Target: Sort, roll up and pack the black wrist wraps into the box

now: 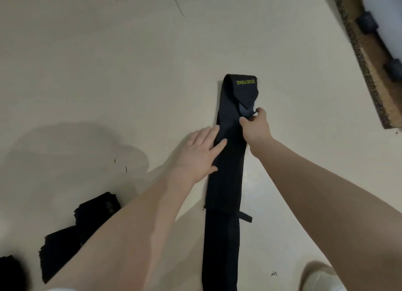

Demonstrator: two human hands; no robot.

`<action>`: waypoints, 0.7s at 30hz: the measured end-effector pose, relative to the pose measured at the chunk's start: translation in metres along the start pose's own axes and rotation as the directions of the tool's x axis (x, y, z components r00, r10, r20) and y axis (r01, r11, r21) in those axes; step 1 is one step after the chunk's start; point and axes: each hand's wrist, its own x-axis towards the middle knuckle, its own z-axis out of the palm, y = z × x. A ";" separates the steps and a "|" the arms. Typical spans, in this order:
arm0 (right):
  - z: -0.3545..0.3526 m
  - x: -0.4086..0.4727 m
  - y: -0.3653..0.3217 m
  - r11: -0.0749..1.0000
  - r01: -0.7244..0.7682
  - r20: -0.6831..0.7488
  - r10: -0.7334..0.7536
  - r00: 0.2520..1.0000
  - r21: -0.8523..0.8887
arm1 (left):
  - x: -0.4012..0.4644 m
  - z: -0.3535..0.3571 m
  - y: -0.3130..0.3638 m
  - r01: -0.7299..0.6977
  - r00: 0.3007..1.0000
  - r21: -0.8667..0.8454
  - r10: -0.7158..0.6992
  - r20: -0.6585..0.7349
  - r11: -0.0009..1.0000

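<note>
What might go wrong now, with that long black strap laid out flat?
The left hand only presses flat on the long black fabric wrist wrap, so it may slide on the pale smooth floor. The right hand pinches just the folded end; losing it could undo the fold and skew the roll.

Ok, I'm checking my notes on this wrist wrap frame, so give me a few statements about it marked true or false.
1. The left hand presses flat on the long wrap. True.
2. The right hand hangs idle. False: it pinches the wrap's folded end.
3. The wrap is fully rolled up. False: it lies stretched out on the floor.
4. More black wraps lie at lower left. True.
</note>
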 end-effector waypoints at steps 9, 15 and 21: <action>0.053 0.031 -0.053 0.888 0.373 0.335 -0.277 0.901 -0.267 | -0.002 -0.006 -0.012 0.206 0.979 -0.079 -0.205 0.019 0.975; 0.069 0.029 -0.082 0.132 0.658 0.499 -0.547 0.672 -0.742 | 0.009 -0.013 -0.026 0.288 0.957 -0.170 -0.279 0.075 0.942; 0.071 0.035 -0.091 0.530 0.591 0.307 -0.529 0.791 -0.609 | 0.034 -0.035 -0.037 0.338 0.931 -0.050 -0.327 0.161 0.940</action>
